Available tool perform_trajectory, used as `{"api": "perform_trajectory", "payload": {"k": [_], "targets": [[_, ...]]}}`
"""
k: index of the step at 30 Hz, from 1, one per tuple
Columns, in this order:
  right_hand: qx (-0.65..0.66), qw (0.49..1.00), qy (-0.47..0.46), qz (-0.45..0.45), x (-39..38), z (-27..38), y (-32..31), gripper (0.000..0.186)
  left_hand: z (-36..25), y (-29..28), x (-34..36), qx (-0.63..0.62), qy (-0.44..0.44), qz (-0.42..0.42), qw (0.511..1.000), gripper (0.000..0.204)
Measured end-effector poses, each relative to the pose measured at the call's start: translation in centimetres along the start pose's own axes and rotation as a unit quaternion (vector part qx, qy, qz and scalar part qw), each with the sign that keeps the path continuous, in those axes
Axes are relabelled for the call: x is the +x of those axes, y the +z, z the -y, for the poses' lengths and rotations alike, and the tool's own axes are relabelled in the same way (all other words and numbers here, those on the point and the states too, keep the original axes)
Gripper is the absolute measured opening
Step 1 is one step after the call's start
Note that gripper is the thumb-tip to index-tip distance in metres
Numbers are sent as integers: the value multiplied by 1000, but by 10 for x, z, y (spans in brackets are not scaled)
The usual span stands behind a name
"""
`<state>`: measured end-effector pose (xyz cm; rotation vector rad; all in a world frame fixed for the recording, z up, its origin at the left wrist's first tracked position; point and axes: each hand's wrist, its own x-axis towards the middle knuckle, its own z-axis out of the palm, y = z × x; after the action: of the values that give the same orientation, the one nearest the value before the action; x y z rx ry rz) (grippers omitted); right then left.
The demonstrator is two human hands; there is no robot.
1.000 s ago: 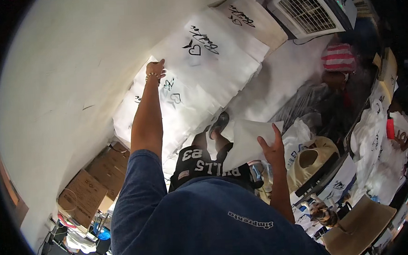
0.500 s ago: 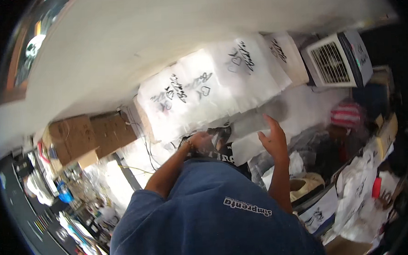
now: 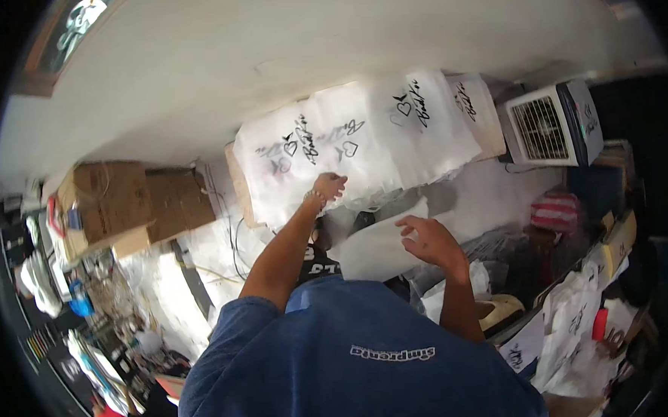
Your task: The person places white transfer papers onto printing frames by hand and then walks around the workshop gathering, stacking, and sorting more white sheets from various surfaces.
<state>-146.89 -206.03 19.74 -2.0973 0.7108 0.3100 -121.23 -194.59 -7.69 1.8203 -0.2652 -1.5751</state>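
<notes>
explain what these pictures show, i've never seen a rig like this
There's no machine, just a person's bare hands. Every picture comes from the left of two head-worn fisheye cameras looking down, so edges bend. White sheets with black heart designs lie along the wall, between cardboard boxes and an air cooler. The left hand, with a beaded bracelet, is at their near edge. The right hand is at a blank white sheet; whether either hand grips anything isn't clear.
</notes>
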Motion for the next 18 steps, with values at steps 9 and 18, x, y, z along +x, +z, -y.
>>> {"api": "perform_trajectory", "payload": {"k": [9,18], "targets": [[181,968,159,75,-16,-80,40,35,-130,21,211,318,175,-211,908,64],[161,957,232,69,-14,-162,30,34,-179,41,238,259,8,-249,933,51]]}}
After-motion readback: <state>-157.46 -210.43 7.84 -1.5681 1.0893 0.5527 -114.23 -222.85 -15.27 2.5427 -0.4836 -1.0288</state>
